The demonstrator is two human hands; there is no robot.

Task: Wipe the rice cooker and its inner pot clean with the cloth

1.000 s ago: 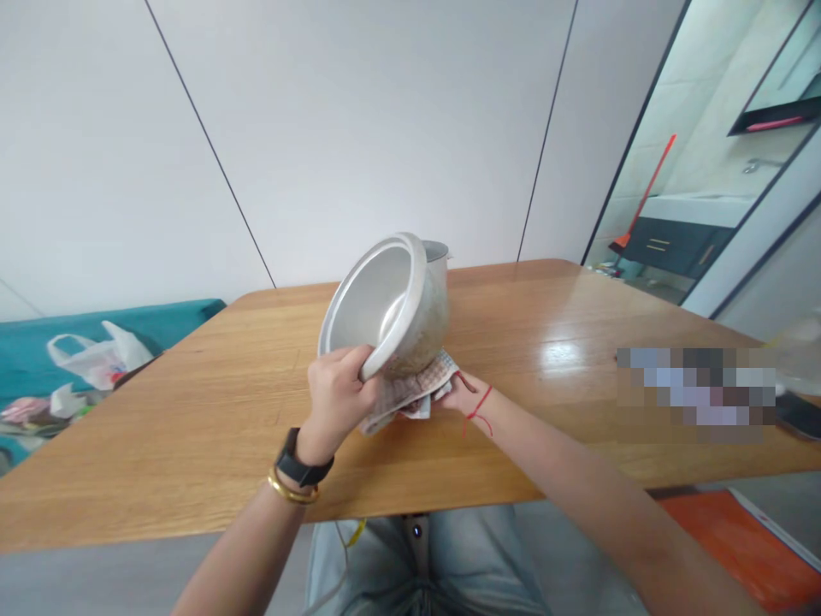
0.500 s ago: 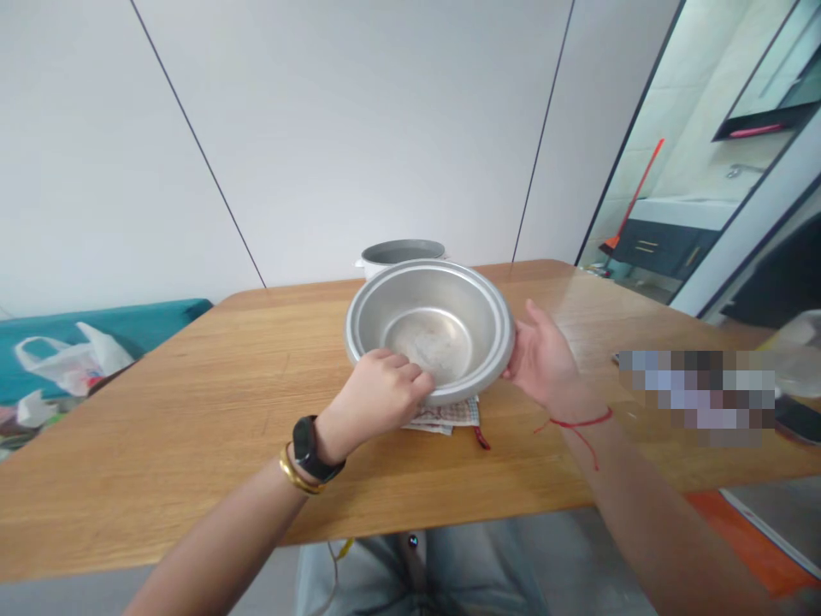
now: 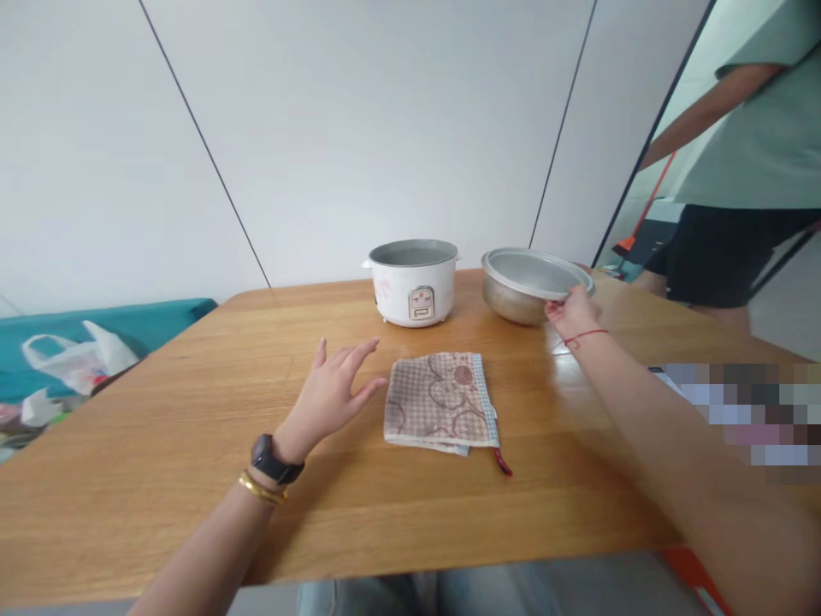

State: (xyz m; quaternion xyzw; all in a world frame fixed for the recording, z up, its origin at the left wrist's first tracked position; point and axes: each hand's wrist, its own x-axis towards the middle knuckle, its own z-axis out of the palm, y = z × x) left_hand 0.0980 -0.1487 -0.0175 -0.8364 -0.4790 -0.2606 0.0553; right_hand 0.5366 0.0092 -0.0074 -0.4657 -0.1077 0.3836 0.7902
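Observation:
My right hand (image 3: 570, 312) grips the near rim of a metal bowl (image 3: 529, 282) that rests on the wooden table (image 3: 192, 411) at the far right, beside a white rice cooker (image 3: 414, 282). My left hand (image 3: 330, 393) hovers open over the table, fingers spread, just left of a folded patterned cloth (image 3: 442, 398) lying flat in the middle. The left wrist carries a black watch and a gold bangle; the right wrist has a red string.
Another person in a green shirt and dark shorts (image 3: 737, 154) stands at the far right by the doorway. A white plastic bag (image 3: 70, 359) lies on a teal seat at the left. A blurred patch (image 3: 750, 411) covers something on the table's right side.
The bowl went from upright in both hands above the cloth to the table's far right, carried by my right hand. My left hand let go and opened. A person walked into view.

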